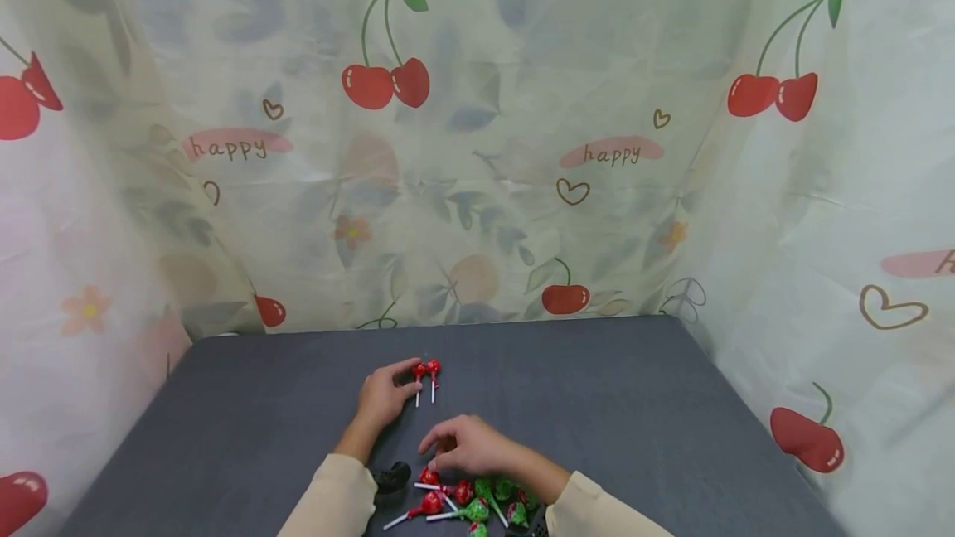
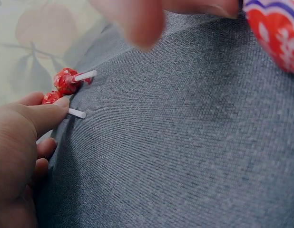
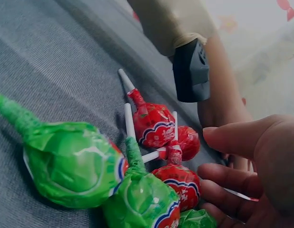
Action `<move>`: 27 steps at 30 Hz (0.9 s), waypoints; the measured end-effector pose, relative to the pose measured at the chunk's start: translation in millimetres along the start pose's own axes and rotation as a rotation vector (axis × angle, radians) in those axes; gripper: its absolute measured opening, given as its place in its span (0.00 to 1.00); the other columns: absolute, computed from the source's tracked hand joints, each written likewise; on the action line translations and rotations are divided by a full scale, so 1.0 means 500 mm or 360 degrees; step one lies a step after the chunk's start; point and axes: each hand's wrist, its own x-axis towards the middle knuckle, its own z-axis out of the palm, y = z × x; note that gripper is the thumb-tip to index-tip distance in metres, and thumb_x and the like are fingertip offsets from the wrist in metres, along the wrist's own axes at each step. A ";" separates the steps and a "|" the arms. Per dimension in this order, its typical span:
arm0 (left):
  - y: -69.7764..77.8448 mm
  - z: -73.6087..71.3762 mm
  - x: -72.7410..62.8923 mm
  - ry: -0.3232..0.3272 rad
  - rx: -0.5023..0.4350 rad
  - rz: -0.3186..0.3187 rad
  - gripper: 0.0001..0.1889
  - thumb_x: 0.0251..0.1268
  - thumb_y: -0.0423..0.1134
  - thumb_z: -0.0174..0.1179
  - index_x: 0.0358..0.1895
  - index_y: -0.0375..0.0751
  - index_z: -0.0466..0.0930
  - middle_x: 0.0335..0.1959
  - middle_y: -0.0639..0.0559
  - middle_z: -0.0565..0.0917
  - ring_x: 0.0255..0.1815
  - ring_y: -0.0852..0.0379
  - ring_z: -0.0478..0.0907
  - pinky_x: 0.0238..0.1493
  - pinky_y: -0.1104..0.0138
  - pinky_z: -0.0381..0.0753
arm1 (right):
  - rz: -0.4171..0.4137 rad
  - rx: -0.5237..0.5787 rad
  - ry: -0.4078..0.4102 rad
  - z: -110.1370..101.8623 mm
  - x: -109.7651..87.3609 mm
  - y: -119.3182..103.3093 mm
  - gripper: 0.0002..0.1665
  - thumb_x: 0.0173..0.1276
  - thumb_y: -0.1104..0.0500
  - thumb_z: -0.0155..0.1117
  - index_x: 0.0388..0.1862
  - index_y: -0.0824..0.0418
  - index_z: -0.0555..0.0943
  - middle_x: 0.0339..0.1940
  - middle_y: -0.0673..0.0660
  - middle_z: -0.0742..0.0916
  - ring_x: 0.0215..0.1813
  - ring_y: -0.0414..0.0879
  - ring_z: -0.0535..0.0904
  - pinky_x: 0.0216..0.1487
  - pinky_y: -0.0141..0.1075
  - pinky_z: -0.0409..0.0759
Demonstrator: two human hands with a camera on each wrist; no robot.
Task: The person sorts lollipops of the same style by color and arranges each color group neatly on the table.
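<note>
Toward the back of the table, my left hand [image 1: 383, 396] pinches a red-wrapped lollipop [image 1: 419, 370] between thumb and fingers, its white stick toward me. Just right of it lies a second red lollipop [image 1: 433, 367]. In the left wrist view, the pinched lollipop [image 2: 52, 97] is partly covered by the thumb. My right hand [image 1: 473, 444] hovers over the near pile with thumb and fingers parted and holding nothing. Under its fingertips is a red lollipop [image 1: 429, 476]. In the right wrist view, the fingers are beside red lollipops [image 3: 154, 124] and green lollipops [image 3: 73, 164].
The pile of red and green lollipops [image 1: 475, 510] lies at the table's near edge, partly hidden by my right arm. A dark grey cloth covers the table [image 1: 634, 421]. A patterned curtain [image 1: 477, 189] surrounds its back and sides. A black wrist camera [image 1: 392, 477] sits on my left wrist.
</note>
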 end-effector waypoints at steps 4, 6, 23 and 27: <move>0.000 -0.001 0.001 -0.0003 0.0005 -0.0010 0.22 0.57 0.41 0.71 0.57 0.53 0.83 0.20 0.56 0.75 0.21 0.58 0.69 0.28 0.62 0.65 | -0.0041 -0.0074 -0.0085 0.001 0.000 0.002 0.11 0.64 0.63 0.69 0.45 0.59 0.86 0.23 0.42 0.82 0.24 0.32 0.74 0.28 0.26 0.69; -0.001 -0.001 0.002 0.0002 0.0008 -0.0012 0.22 0.56 0.41 0.71 0.57 0.54 0.83 0.19 0.56 0.75 0.21 0.58 0.69 0.28 0.62 0.65 | -0.0063 -0.0115 -0.0114 0.002 0.000 0.003 0.11 0.64 0.62 0.68 0.46 0.59 0.86 0.24 0.42 0.82 0.25 0.32 0.74 0.28 0.26 0.70; -0.006 0.000 0.002 -0.0043 -0.0030 -0.0031 0.24 0.56 0.41 0.72 0.58 0.54 0.82 0.22 0.55 0.76 0.22 0.58 0.70 0.27 0.63 0.66 | -0.0056 -0.0242 -0.0216 0.008 -0.008 0.000 0.11 0.62 0.63 0.70 0.44 0.57 0.84 0.28 0.41 0.78 0.30 0.32 0.74 0.32 0.27 0.73; -0.005 0.000 0.002 -0.0046 -0.0019 -0.0038 0.24 0.56 0.41 0.72 0.58 0.54 0.82 0.22 0.55 0.76 0.22 0.57 0.70 0.27 0.63 0.65 | -0.0034 -0.0226 -0.0210 0.007 -0.011 -0.004 0.09 0.62 0.63 0.70 0.42 0.58 0.84 0.30 0.42 0.79 0.31 0.32 0.75 0.34 0.27 0.74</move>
